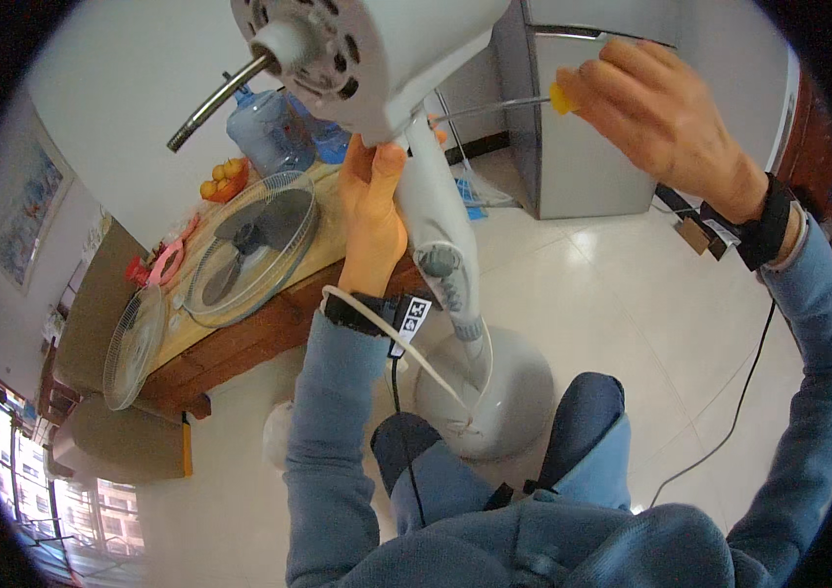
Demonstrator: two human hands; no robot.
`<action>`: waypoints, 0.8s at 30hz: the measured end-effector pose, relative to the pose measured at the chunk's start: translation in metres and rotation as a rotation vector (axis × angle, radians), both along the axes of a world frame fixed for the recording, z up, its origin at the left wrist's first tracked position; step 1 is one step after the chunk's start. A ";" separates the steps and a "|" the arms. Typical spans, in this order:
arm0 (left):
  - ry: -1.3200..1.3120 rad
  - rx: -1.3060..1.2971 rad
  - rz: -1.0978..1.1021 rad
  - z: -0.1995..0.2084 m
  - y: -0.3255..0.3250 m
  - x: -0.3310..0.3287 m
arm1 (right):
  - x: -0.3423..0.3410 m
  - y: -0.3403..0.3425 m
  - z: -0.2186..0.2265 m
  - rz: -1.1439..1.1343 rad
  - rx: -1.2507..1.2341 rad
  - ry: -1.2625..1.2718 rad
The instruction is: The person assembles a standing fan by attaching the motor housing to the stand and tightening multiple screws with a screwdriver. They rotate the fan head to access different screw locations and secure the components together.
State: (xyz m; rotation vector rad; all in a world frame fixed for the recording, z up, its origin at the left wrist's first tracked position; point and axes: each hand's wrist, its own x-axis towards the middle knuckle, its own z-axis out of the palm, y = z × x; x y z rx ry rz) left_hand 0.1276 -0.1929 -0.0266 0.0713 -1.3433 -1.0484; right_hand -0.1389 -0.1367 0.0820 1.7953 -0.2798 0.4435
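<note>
A person seated on a pale tiled floor works with a screwdriver (pixel 499 106) at the underside of a grey-white fan head (pixel 426 49), which stands upright on its pole (pixel 447 269) and round base (pixel 514 402), without guard or blades. The left hand (pixel 375 196) is curled around the neck (pixel 422 167) just below the fan head, some fingers hidden behind it. The right hand (pixel 646 108), to the right of the fan head, is closed on the screwdriver's yellow handle (pixel 561 93); the tip points at the neck, though whether it bites on a screw cannot be told.

The step in hand looks to be turning a fastener at that joint; the next move likely calls for a steady left hold and the driver kept in line. Left of and below the fan head, the blade (pixel 259 223) and a wire guard (pixel 202 316) lie on a wooden table (pixel 240 343), a second guard (pixel 135 348) tilted at its edge.

No brand or lettering is legible; below the fan head, a wrist tag (pixel 414 321) shows only a black-and-white square pattern.
</note>
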 end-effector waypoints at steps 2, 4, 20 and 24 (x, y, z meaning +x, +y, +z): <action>-0.027 0.033 0.015 0.002 0.001 0.000 | -0.003 -0.002 -0.001 -0.028 0.315 -0.150; -0.057 0.015 0.015 0.006 0.003 -0.002 | -0.008 -0.002 -0.001 -0.106 0.764 -0.357; -0.162 0.105 -0.020 0.049 0.005 0.036 | -0.017 -0.006 0.004 -0.232 1.662 -0.591; -0.181 0.112 0.099 0.051 0.008 0.029 | -0.014 -0.001 -0.014 -0.011 0.854 -0.442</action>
